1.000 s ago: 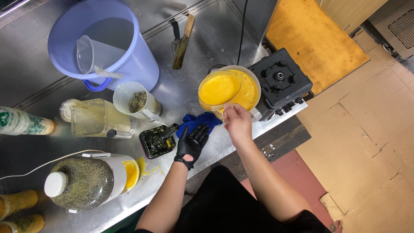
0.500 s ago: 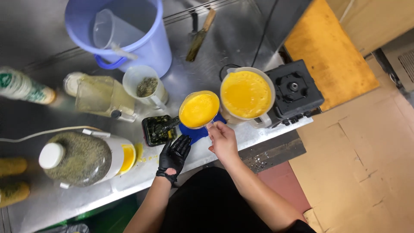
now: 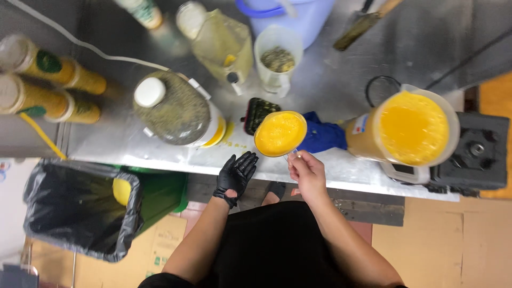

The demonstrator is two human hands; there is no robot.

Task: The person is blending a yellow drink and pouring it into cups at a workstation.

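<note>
The steel worktop [image 3: 341,176] is seen from above, and at its right end a big blender jug [image 3: 413,128] brimful of yellow puree is stood, just beside a black blender base [image 3: 477,154]. A large jar of greenish seeds [image 3: 176,109] is set to the left. Between them a small cup of yellow puree [image 3: 280,133] is held over the worktop's front edge, up and to the left of the right hand [image 3: 306,170], whose grip is pinched on the cup's handle. A blue cloth [image 3: 322,136] is lying just beside it. The gloved left hand [image 3: 234,173] is spread wide, holding nothing, below and left of the cup.
</note>
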